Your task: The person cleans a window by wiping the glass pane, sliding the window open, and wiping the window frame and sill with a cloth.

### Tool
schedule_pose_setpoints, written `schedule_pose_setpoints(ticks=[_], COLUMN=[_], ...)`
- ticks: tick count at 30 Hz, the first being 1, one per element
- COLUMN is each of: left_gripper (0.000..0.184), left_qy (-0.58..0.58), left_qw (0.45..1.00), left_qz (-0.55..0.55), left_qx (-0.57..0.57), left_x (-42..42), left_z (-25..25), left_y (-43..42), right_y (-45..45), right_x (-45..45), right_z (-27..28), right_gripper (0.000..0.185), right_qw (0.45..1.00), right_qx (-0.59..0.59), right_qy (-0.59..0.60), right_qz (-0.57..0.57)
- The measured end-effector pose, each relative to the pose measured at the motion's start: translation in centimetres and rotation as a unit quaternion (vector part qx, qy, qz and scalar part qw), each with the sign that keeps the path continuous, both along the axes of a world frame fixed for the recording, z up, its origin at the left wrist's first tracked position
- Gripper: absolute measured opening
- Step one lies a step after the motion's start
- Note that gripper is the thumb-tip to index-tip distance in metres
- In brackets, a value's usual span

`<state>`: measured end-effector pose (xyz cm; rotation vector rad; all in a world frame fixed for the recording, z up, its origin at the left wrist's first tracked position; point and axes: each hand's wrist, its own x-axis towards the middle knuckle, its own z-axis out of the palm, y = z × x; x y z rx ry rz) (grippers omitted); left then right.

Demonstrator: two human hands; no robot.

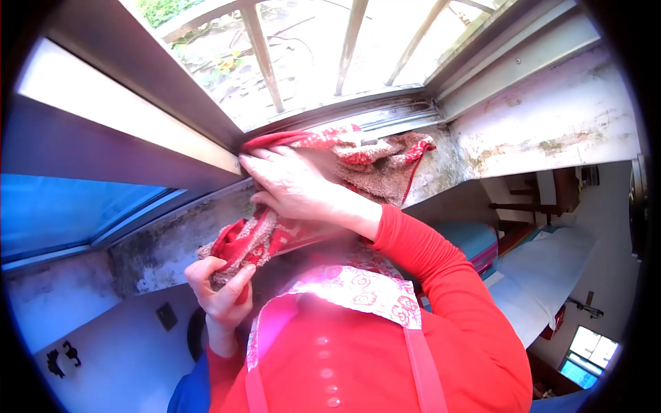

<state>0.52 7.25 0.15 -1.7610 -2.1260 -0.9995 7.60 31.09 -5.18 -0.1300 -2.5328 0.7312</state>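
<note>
A red and brown patterned cloth (379, 165) lies over the windowsill and hangs down toward the person. My right hand (292, 184) presses on it at the corner of the sliding window frame (206, 148), fingers close together and gripping the fabric. Lower on the left, my left hand (224, 296) pinches the bunched other end of the same cloth between thumb and fingers. Beside the cloth, the bare part of the sill (444, 158) shows dark stains. Above it runs the metal window track (396, 117).
Metal bars (351, 48) stand outside the window. Blue-tinted glass (76, 213) fills the left pane. The wall under the sill (158, 258) is stained. Behind on the right are a bed with a pale cover (544, 275) and wooden furniture (564, 189).
</note>
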Motion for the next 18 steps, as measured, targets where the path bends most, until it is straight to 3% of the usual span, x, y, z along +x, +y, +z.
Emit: schedule_pose_setpoints(ticks=[4,6,8,11,12,13,15,16,18], left_gripper=[0.043,0.042,0.040,0.039,0.043,0.043,0.042,0.040,0.039], left_qy=[-0.025,-0.035,-0.047,-0.061,-0.067,-0.072,-0.083,-0.100,-0.113], left_qw=[0.999,0.999,0.995,0.990,0.991,0.992,0.994,0.993,0.993], left_qz=[-0.023,-0.041,-0.078,-0.121,-0.109,-0.095,-0.064,-0.057,-0.044], left_qx=[-0.008,-0.009,-0.030,-0.034,-0.036,-0.032,-0.026,-0.019,-0.016], left_x=[-0.3,-0.2,0.2,0.7,0.6,0.3,-0.2,-0.4,-0.9], left_z=[0.1,0.2,-0.1,-0.6,-0.5,-0.3,-0.1,0.0,-0.4], left_y=[1.0,1.5,2.6,4.2,4.6,4.5,4.2,3.9,3.3], right_y=[1.8,4.2,6.2,8.7,9.3,10.0,10.2,9.7,9.6], right_x=[1.9,4.9,7.9,9.0,9.0,8.7,8.7,8.5,7.4], right_z=[0.8,-1.3,1.3,3.0,2.8,2.8,3.3,2.9,1.7], right_gripper=[0.063,0.061,0.058,0.052,0.048,0.040,0.032,0.019,0.018], right_qw=[0.995,0.997,0.995,0.983,0.981,0.992,0.980,0.955,0.955], right_qx=[0.011,0.041,0.045,-0.027,-0.103,-0.093,0.117,0.211,0.184], right_qy=[-0.094,-0.065,-0.076,-0.178,-0.161,-0.076,-0.043,-0.026,-0.083], right_qz=[0.016,-0.023,-0.052,-0.023,-0.027,-0.049,-0.154,-0.208,-0.219])
